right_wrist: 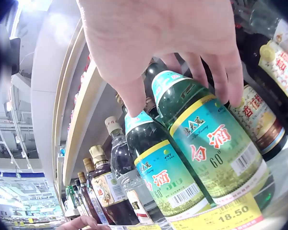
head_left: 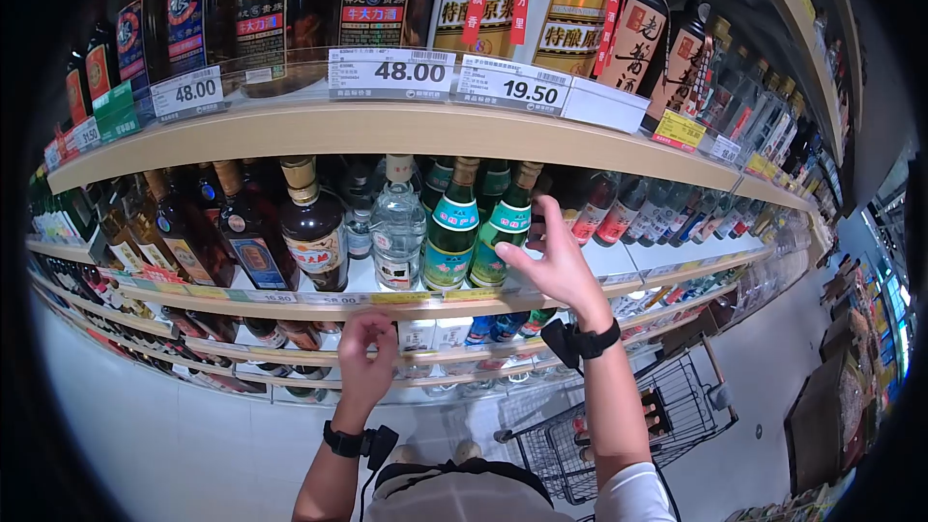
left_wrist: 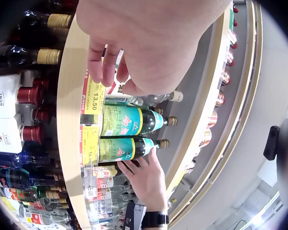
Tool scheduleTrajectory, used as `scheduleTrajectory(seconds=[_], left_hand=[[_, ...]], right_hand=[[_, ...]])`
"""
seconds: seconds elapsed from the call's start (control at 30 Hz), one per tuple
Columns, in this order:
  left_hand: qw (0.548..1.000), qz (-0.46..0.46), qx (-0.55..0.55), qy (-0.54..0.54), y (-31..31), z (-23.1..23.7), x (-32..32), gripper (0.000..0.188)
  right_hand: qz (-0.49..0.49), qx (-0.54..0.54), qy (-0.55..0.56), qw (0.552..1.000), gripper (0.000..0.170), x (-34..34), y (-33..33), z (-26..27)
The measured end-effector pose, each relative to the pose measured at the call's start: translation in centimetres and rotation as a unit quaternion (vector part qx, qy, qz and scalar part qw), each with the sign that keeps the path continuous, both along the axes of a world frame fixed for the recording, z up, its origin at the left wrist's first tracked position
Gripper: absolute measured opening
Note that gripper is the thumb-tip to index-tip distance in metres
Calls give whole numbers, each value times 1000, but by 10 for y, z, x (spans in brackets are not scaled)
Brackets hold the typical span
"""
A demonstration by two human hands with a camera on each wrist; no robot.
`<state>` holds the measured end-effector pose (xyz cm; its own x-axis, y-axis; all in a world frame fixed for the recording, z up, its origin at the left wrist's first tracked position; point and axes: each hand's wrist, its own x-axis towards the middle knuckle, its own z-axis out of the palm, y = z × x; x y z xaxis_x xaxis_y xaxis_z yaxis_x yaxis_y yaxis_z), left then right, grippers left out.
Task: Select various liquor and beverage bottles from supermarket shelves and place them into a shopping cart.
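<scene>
Two green glass liquor bottles with teal, yellow-banded labels stand side by side on the middle shelf; the right one is nearer my right hand, the other is on its left. My right hand reaches around the right bottle with thumb and fingers spread, the thumb toward its front label. In the right wrist view the thumb passes before the bottle's neck and the fingers lie on its far side. My left hand hangs loosely curled below the shelf edge, holding nothing. A clear glass bottle stands left of the green pair.
Dark bottles fill the shelf's left; red-labelled bottles line its right. An upper shelf edge with price tags overhangs them. A yellow tag reads 18.50. A shopping cart with bottles in it stands at lower right.
</scene>
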<state>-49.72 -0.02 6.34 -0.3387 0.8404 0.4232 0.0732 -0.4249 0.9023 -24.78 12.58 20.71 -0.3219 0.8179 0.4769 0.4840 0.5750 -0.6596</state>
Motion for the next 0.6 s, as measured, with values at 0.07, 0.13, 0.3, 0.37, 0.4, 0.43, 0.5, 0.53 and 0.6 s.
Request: scheduleTrajectory(seconds=[0.07, 0.13, 0.3, 0.37, 0.4, 0.43, 0.5, 0.53, 0.6], left_hand=[[1000, 16, 1, -8, -2, -3, 2, 14], [1000, 27, -8, -13, -4, -8, 4, 15], [1000, 19, -11, -2, -3, -10, 15, 14], [1000, 12, -16, 5, -3, -9, 17, 14], [1000, 9, -20, 8, -4, -9, 18, 14], [1000, 6, -24, 10, -4, -9, 19, 14], [1000, -2, -25, 18, -1, -12, 24, 12], [999, -8, -26, 23, 1, -13, 27, 11], [998, -28, -26, 56, 4, -14, 33, 9]], right_hand=[[5, -9, -2, 1000, 71, -7, 13, 1], [-25, -3, -58, 998, 66, -13, 20, 6], [-50, -49, -38, 997, 62, -15, 20, 7], [-20, -21, 6, 1000, 59, -8, 18, 5], [6, -11, 25, 1000, 60, -4, 19, 4], [31, -1, 42, 999, 62, 1, 22, 1], [54, -17, 53, 997, 60, 10, 22, 3], [48, -24, 57, 997, 56, 14, 22, 0], [33, -36, 66, 997, 48, 20, 25, -7]])
